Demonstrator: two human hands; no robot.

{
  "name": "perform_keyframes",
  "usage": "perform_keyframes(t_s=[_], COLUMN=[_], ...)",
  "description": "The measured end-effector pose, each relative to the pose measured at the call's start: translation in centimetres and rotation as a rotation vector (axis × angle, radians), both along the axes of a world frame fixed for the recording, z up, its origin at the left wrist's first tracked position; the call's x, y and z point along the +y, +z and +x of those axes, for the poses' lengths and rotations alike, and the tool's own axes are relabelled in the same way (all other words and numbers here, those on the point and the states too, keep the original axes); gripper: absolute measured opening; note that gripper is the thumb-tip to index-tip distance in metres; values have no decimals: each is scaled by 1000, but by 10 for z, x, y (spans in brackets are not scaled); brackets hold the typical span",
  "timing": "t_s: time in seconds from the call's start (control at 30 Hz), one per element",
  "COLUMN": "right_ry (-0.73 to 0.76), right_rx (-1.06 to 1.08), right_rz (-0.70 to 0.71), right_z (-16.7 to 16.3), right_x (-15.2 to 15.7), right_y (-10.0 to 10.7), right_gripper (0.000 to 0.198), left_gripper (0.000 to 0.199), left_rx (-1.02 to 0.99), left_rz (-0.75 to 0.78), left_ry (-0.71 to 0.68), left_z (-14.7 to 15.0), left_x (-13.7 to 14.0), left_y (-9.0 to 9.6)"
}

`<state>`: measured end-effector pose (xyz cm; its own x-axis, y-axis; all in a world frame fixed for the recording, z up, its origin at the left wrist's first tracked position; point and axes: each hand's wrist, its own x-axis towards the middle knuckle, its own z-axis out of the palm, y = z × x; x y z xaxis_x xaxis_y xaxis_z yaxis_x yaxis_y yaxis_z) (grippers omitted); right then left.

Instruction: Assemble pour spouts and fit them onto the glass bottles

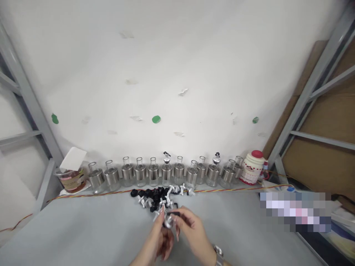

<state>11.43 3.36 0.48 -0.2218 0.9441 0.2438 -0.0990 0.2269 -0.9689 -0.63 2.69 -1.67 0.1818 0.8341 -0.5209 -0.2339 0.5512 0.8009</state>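
Note:
My left hand (160, 236) is closed around a silver bottle stopper (168, 222), thumb on top. My right hand (191, 227) pinches a black part (174, 213) at the top of the same stopper, so both hands meet on it. Just beyond my fingers lies a pile of black caps (154, 194) and silver pourer pieces (142, 201). Behind the pile stands a row of glass bottles with steel sleeves (140, 171). Two of them carry a silver stopper with a black lever (166, 157), one near the middle and one farther right (216, 159).
A plastic tub (72, 180) with a white lid stands at the left end, and a white jar with a red top (252, 168) at the right. A red-yellow twisted wire (105, 193) crosses the grey table (91, 229). Metal frame posts (295, 118) flank both sides.

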Motion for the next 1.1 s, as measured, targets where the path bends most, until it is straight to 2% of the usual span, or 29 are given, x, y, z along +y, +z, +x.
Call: perform_keyframes(t_s=[0.1, 0.17, 0.27, 0.33, 0.5, 0.73, 1.1], right_ry=[-236, -406, -484, -489, -434, -422, -369], right_rx=[-51, -183, -240, -295, -429, -518, -515], right_rz=[163, 290, 341, 355, 378, 392, 377], right_z=[23, 45, 71, 79, 77, 78, 81], right_x=[27, 55, 100, 125, 156, 162, 172], right_y=[36, 66, 99, 108, 98, 93, 87], right_gripper=[26, 27, 29, 28, 20, 18, 21], left_gripper=[67, 62, 57, 55, 52, 48, 45], left_rx=[-1, -2, -5, -6, 1, -9, -19], left_rz=[37, 74, 105, 123, 168, 194, 183], left_ry=[77, 99, 84, 72, 68, 44, 25], left_z=[-4, -6, -7, -7, -5, -8, -5], left_x=[7, 7, 5, 4, 3, 5, 3], left_y=[2, 7, 11, 10, 2, -4, -5])
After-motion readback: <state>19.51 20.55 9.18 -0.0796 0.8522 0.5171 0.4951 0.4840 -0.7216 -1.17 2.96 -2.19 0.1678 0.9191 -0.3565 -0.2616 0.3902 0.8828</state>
